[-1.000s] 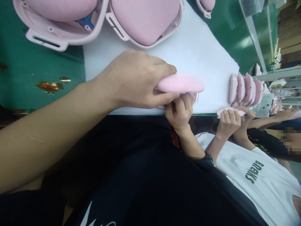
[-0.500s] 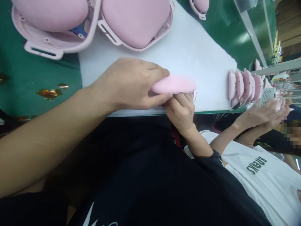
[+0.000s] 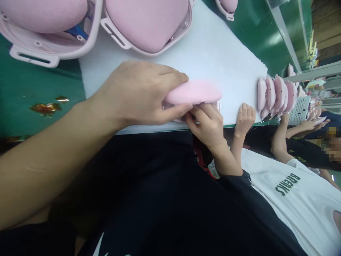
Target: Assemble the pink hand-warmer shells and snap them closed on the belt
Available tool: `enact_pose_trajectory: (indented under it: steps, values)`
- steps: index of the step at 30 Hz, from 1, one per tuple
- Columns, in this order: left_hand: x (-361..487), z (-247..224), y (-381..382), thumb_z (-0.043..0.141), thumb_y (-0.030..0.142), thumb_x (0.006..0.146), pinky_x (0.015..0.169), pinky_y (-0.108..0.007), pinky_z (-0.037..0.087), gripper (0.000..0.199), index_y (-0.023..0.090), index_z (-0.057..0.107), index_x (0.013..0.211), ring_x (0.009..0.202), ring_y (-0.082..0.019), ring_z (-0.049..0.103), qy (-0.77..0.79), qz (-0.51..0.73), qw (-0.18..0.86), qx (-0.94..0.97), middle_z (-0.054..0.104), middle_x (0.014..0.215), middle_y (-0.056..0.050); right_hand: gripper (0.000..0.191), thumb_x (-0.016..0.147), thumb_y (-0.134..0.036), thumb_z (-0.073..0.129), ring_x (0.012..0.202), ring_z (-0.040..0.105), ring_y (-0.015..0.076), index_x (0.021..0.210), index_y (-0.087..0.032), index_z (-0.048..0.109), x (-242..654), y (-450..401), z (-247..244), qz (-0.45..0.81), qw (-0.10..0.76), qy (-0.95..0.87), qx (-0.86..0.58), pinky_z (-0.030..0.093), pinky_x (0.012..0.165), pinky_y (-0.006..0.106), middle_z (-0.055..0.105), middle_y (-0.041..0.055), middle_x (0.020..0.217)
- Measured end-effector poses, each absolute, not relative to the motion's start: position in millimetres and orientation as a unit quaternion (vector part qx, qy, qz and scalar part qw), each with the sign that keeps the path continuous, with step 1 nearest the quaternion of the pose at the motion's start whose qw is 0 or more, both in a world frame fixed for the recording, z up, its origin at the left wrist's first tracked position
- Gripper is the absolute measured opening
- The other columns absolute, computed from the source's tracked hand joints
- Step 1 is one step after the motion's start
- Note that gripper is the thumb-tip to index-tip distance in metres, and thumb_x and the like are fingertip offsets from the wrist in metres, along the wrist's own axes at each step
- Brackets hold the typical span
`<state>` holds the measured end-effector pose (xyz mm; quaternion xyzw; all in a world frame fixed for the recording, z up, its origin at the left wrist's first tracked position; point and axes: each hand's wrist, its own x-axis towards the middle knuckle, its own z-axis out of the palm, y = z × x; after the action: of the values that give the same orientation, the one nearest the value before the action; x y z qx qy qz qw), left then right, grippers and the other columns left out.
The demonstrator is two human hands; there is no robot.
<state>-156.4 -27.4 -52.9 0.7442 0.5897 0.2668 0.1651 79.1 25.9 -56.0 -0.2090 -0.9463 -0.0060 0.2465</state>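
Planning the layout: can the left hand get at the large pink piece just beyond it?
Probably not without letting go: the left hand holds a smaller piece. The large piece looks near, white sheet between.

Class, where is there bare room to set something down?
Bare: the white cloth between the held pink piece and the row of pink pieces; the green tabletop between cloth and metal rail. Crowded: around the left grip, right grip and co-worker's hand, and upper left, by two large pink cases.

You hold a smooth, pale pink case (image 3: 195, 91) edge-on by the near border of the white cloth (image 3: 229, 60), its rounded side uppermost, its underside mostly hidden.
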Motion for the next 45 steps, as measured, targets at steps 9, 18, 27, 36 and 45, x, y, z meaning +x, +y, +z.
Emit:
enact_pose_trajectory:
  steps: [9,18,27,36,45]
  values:
    - [-157,-48,-28,0.028,0.068,0.101,0.08,-0.041,0.049,0.074,0.017,0.071,0.133,0.118,-0.036,0.071,0.599,0.258,0.164,0.74,0.076,0.131,-0.012,0.021,0.109,-0.02,0.061,0.076,0.059,0.0163,0.089,-0.019,0.07,70,24,-43,-0.06,0.205,-0.954,-0.212,0.047,0.07,0.033,0.066,0.001,0.081]
    - [-162,-83,-30,0.044,0.069,0.096,0.112,-0.052,0.046,0.083,0.024,0.043,0.166,0.157,-0.051,0.036,0.579,0.262,0.327,0.699,0.049,0.16,-0.007,0.03,0.11,-0.025,0.061,0.073,0.057,0.0155,0.081,-0.02,0.068,68,25,-36,-0.071,0.17,-0.962,-0.203,0.046,0.068,0.032,0.065,0.0012,0.079]
    - [-160,-52,-28,0.035,0.076,0.097,0.12,-0.063,0.038,0.077,0.028,0.057,0.153,0.151,-0.049,0.045,0.588,0.247,0.33,0.696,0.059,0.143,-0.005,0.029,0.11,-0.027,0.06,0.075,0.057,0.016,0.083,-0.019,0.069,69,25,-34,-0.054,0.145,-0.965,-0.213,0.047,0.069,0.032,0.064,0.0022,0.08]
    - [-159,-48,-28,0.036,0.076,0.097,0.112,-0.057,0.052,0.069,0.027,0.067,0.134,0.135,-0.041,0.062,0.6,0.255,0.264,0.711,0.07,0.126,-0.006,0.027,0.108,-0.025,0.063,0.074,0.056,0.0155,0.083,-0.019,0.067,66,26,-33,-0.077,0.154,-0.962,-0.212,0.045,0.067,0.031,0.065,0.0017,0.079]
    - [-158,-45,-28,0.04,0.069,0.098,0.113,-0.051,0.05,0.068,0.022,0.071,0.134,0.134,-0.04,0.063,0.593,0.278,0.269,0.706,0.073,0.131,-0.009,0.023,0.111,-0.018,0.053,0.086,0.063,0.0204,0.097,-0.019,0.071,67,5,-37,-0.098,0.088,-0.963,-0.234,0.054,0.078,0.035,0.071,0.0066,0.09]
